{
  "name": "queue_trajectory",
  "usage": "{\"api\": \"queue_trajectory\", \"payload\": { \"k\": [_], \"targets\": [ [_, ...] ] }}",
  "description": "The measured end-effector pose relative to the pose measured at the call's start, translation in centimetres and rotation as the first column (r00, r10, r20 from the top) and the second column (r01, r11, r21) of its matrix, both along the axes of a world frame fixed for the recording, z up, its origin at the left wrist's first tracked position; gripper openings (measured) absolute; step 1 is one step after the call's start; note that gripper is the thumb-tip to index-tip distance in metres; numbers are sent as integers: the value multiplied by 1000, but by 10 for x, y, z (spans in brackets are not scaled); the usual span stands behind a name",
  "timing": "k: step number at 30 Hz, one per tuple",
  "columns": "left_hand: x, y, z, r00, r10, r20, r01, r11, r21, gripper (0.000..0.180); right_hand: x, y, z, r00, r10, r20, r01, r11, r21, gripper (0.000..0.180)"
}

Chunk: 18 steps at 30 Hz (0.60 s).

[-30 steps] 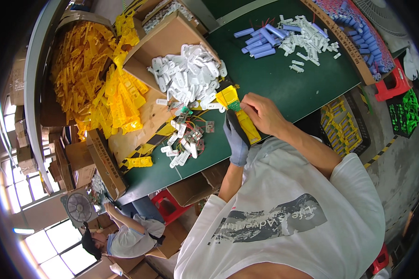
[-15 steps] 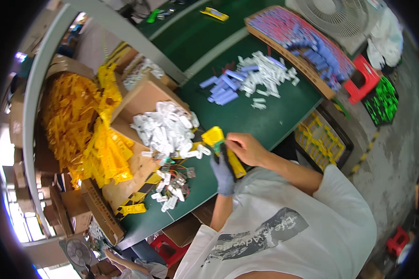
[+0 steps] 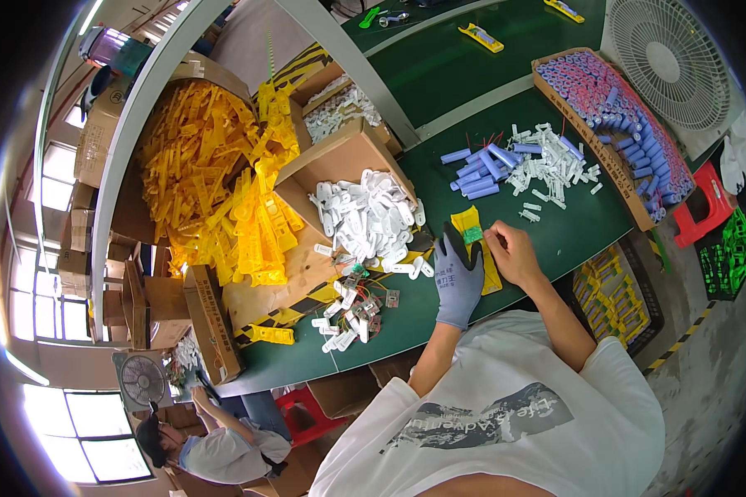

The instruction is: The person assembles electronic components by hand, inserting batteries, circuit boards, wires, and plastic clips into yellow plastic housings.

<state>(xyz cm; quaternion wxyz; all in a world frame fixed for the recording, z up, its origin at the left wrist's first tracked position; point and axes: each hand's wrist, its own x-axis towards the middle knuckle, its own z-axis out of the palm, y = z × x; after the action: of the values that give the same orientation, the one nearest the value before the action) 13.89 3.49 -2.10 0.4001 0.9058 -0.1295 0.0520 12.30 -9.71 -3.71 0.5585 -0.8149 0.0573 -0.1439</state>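
On the near edge of the green surface [image 3: 547, 240], a yellow plastic casing [image 3: 475, 248] is held between the two hands, its long axis running near to far. It is pinned from the left by the gloved left hand [image 3: 457, 277], fingers closed over its edge. From the right, the bare right hand [image 3: 512, 253] is pinched narrowly at a small green part [image 3: 472, 235] on the casing's far end. Just left, loose white pieces and wired boards [image 3: 352, 315] are scattered. Farther off, a heap of white plastic shells [image 3: 369, 217] and blue cylindrical cells [image 3: 481, 170] is seen, nothing lying between.
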Motion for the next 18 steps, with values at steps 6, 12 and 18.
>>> {"api": "queue_trajectory", "payload": {
  "k": [6,12,18],
  "targets": [
    [-25,23,18,984,-141,-110,59,836,-545,38,-10,10,7,997,7,76,-24,974,223,17],
    [-43,35,-28,904,-251,-346,-120,628,-769,26,-27,26,32,936,66,347,-100,992,82,17],
    [-54,30,-23,845,-311,-436,-212,553,-806,36,-25,21,29,922,-102,374,155,981,-115,32]
  ]
}}
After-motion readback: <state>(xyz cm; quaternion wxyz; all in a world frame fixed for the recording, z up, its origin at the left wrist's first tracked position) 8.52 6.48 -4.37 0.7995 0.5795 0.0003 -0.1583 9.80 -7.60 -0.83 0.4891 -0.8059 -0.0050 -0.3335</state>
